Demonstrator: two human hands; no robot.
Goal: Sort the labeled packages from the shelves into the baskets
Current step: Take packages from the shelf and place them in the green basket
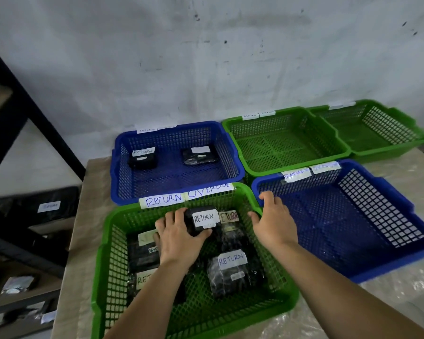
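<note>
1. Packages in black wrap with white handwritten labels are what is being sorted; one marked RETURN (202, 221) sits under the left hand (179, 237) at the far side of the near-left green basket (101, 270).
2. That basket, tagged RETURN and OVERDUE on its far rim, already holds several more: another RETURN package (230, 272) near the right, a partly hidden one (229, 226) just beside the held one, and two (142, 253) along the left wall.
3. The far-left blue basket (118, 172) holds two packages, one (143, 157) reading RETURN, the other (200, 155) too small to read.
4. The near-right blue basket (402, 255) and the two far green baskets (338, 145) appear to hold nothing.
5. Dark packages (44, 206) remain on the shelves (22, 133) at left, so I judge the sorting partly done.
6. The left hand grips its package, fingers curled over the far-left edge and thumb along the near edge.
7. The right hand (272, 221) holds nothing; its fingers are relaxed and spread over the green basket's right rim, contact unclear.
</note>
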